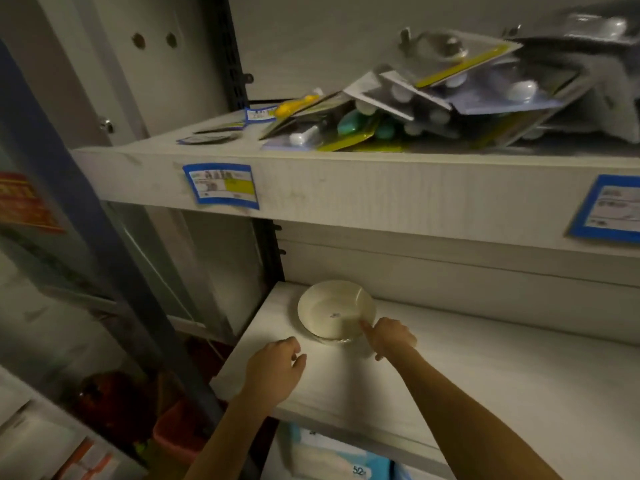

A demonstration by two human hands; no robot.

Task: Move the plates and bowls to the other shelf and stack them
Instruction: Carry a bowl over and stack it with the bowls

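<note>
A cream shallow bowl (334, 310) sits on the white lower shelf (467, 368), near its back left corner. My right hand (391, 336) grips the bowl's near right rim, with the thumb lying inside the bowl. A clear rim shows just under the bowl's front edge, so it may rest on a second dish. My left hand (275, 370) hovers over the shelf's left front part, a little short of the bowl, fingers curled loosely and holding nothing.
The upper shelf (311, 188) overhangs the lower one and carries a heap of blister-packed goods (433, 105). Blue price tags (221, 184) stick to its front edge. A dark upright post (266, 251) stands at the left. Packaged items (332, 459) lie below.
</note>
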